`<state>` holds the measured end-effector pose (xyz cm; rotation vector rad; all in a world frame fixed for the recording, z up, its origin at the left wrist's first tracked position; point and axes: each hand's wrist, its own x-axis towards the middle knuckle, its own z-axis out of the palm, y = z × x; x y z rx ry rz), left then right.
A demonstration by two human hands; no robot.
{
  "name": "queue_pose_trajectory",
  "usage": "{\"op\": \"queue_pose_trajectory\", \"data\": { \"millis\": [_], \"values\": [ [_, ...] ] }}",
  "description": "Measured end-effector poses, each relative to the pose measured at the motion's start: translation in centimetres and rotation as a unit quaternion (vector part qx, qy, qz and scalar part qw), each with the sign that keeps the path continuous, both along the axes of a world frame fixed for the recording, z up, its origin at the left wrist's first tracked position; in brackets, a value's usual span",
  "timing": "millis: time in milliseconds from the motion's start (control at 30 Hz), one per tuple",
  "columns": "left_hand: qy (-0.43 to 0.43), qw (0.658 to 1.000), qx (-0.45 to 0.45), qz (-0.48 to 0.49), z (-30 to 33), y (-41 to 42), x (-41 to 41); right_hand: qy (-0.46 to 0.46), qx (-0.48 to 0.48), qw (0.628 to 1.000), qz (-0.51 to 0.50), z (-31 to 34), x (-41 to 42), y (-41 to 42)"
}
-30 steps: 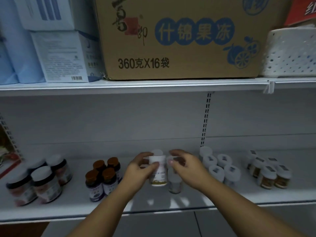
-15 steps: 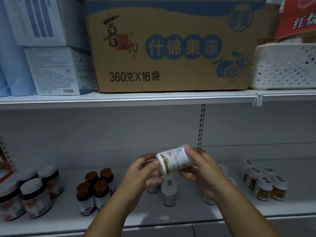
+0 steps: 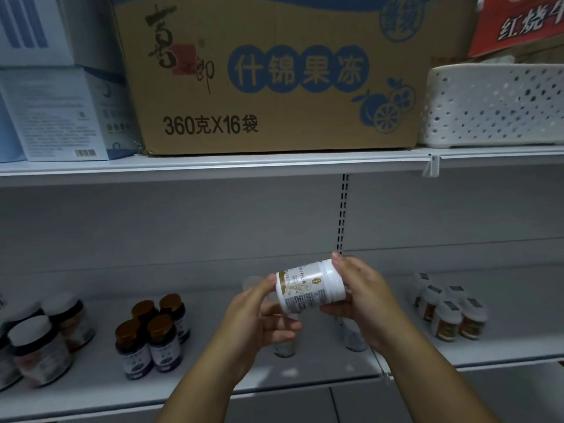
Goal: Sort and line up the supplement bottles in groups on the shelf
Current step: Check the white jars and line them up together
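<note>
Both hands hold one white supplement bottle (image 3: 308, 286) tipped on its side above the lower shelf (image 3: 100, 383). My right hand (image 3: 363, 300) grips its cap end. My left hand (image 3: 259, 315) pinches its base end. Behind my hands stand white bottles (image 3: 354, 337), mostly hidden. Brown-capped dark bottles (image 3: 152, 334) form a group left of centre. Wide dark jars with white lids (image 3: 39, 343) sit at far left. Small white-capped amber bottles (image 3: 448, 312) cluster at right.
The upper shelf (image 3: 213, 164) carries a large cardboard carton (image 3: 268, 74), white and blue boxes (image 3: 58, 114) at left and a perforated white basket (image 3: 494, 108) at right. A slotted upright (image 3: 343, 212) runs down the back panel.
I lifted the white bottle off the shelf and tipped it sideways in both hands. It has turned so the label faces me, and the view has tilted upward.
</note>
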<state>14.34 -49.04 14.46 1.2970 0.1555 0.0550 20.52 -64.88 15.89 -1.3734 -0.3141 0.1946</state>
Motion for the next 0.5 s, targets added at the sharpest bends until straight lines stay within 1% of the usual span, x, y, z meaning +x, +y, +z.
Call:
{"op": "queue_pose_trajectory", "data": {
  "millis": [133, 200, 333, 500],
  "values": [
    [-0.029, 0.999, -0.015, 0.004, -0.6, -0.4, -0.1, 0.000, 0.005, 1.000, 0.000, -0.7, -0.1, -0.4],
    [-0.050, 0.998, -0.022, 0.025, -0.9, -0.4, 0.0, 0.006, 0.008, 1.000, 0.003, -1.0, -0.3, -0.7],
    [-0.116, 0.990, 0.042, 0.063, -1.1, -0.7, 0.0, 0.024, -0.018, 0.999, 0.014, -1.0, -0.7, -1.1],
    [-0.149, 0.984, 0.091, 0.036, -0.5, -1.2, -0.3, 0.027, -0.010, 0.999, 0.020, -1.0, -0.9, -1.3]
  ]
}}
